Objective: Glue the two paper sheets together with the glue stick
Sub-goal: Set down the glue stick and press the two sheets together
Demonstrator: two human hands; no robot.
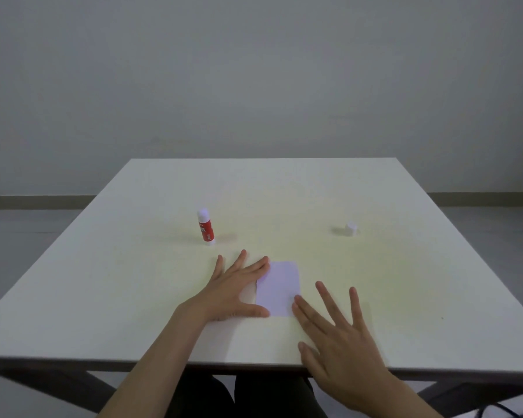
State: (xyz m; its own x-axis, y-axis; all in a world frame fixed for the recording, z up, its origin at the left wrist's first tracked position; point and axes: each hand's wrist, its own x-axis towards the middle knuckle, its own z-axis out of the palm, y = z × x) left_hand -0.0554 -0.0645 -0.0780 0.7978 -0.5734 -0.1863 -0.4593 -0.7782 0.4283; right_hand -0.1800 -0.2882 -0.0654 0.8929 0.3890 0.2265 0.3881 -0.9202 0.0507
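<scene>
Item: lavender paper sheet (280, 286), lying flat near the desk's (405, 267) front edge, mid-width.

I am watching both hands working it: left hand (234, 289) spread open, fingers splayed, pressing its left edge; right hand (335, 336) open, fingertips touching its near right corner; neither is gripping anything. I am seeing one sheet only; a second may be lying beneath. Glue stick (205, 227) is standing uncapped left of centre, cap (351, 229) well apart towards the right. I am judging the paper light, limp, easily creased and sliding: pin it flat, lift by an edge.
</scene>
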